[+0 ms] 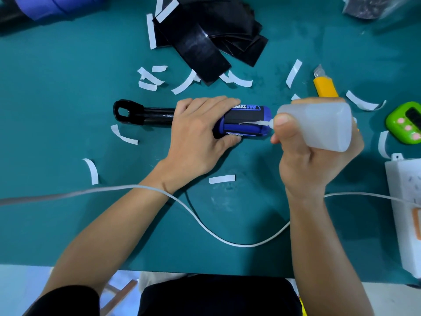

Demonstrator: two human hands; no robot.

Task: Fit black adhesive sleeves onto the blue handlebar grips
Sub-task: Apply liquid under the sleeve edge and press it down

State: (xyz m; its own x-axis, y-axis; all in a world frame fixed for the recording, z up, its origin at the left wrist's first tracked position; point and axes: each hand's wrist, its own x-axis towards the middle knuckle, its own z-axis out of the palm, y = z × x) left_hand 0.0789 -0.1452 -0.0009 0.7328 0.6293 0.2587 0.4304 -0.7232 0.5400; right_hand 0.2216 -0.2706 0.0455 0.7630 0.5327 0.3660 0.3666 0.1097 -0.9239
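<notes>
Your right hand [314, 156] grips a translucent squeeze bottle [319, 124], its nozzle on the blue handlebar grip [248, 127]. Your left hand [198, 137] clasps that grip, which lies left-right on the green mat [68, 87], its black bar [150, 115] pointing left.

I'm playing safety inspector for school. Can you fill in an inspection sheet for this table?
Surface: teal mat, littered.
Job's things: blue handlebar grip on a black bar; black sleeves piled behind.
Clutter: white backing strips, yellow utility knife, green gadget with pink buttons.
Grips: left grip holds the blue handlebar grip; right grip holds a translucent bottle, its nozzle on that handlebar grip.
Cables: white cable crosses the mat and left wrist.
Surroundings: white box at right edge; blue roll far left.
</notes>
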